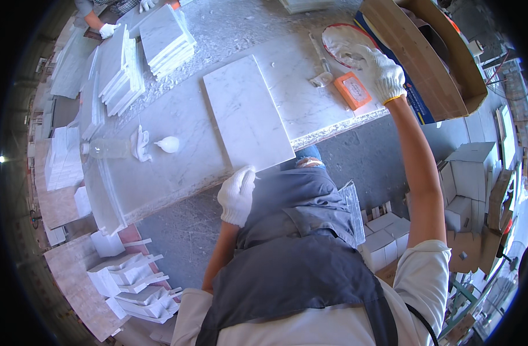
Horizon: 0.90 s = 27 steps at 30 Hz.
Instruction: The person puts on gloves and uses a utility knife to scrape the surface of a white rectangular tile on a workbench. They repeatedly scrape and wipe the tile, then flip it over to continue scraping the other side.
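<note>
A pale grey-veined marble tile [249, 109] lies on the worktable, its near end reaching over the front edge. My left hand [236, 196], in a white knit glove, is curled at the tile's near-left corner; whether it grips the tile is hidden. Stretched to the far right, my gloved right hand [385, 75] has its fingers bent down into a red-rimmed round dish [340, 43] with whitish material in it. What those fingers pinch, if anything, is too small to tell. Beside the dish lie an orange box [353, 91] and a smeared spatula-like tool [320, 63].
Stacked tiles [163, 43] stand at the back left, where another person's gloved hand [108, 30] rests. A clear bottle [109, 149] and a small white squeeze bulb [168, 144] lie left of the tile. A large cardboard box [417, 57] borders the right side.
</note>
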Available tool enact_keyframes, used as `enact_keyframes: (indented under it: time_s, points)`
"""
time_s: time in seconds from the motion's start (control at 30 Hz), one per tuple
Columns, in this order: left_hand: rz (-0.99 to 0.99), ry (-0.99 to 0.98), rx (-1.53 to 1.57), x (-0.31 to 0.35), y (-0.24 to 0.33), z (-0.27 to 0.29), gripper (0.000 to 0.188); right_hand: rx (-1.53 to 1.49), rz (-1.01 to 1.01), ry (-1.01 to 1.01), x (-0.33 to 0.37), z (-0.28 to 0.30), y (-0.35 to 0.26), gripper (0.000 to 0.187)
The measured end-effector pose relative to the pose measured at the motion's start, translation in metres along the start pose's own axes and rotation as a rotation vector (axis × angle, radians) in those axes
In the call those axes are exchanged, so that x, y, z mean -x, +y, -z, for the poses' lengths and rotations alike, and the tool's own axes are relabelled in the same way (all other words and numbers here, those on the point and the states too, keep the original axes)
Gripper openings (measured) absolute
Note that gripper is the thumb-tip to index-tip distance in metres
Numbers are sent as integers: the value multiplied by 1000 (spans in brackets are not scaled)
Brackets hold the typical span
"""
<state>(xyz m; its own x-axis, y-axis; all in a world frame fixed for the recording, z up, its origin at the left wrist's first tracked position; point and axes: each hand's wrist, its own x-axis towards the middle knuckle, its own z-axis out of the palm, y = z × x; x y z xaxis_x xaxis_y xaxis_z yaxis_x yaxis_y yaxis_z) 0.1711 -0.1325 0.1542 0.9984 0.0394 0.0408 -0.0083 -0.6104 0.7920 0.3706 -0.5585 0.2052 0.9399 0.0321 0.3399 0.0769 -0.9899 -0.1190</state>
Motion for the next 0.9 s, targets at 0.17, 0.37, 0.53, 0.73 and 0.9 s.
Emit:
enact_keyframes:
  time_s: [0.17,0.37,0.53,0.73,0.9]
  points:
    - [13,-5,-5,-2,3,1,24,-195,-205,137,9,5,0,28]
    - [60,10,27,0,6,-2,26,-379,-433,163,19,-19,-16,32]
    - [-30,17,-5,-1,5,0,26,-468,-500,115,16,-31,-19,33]
    - [22,21,31,-1,4,-2,25,-718,-661,55,14,-31,-23,31]
    - [-55,31,9,-1,-1,-2,24,-1065,-820,71,16,-33,-24,30]
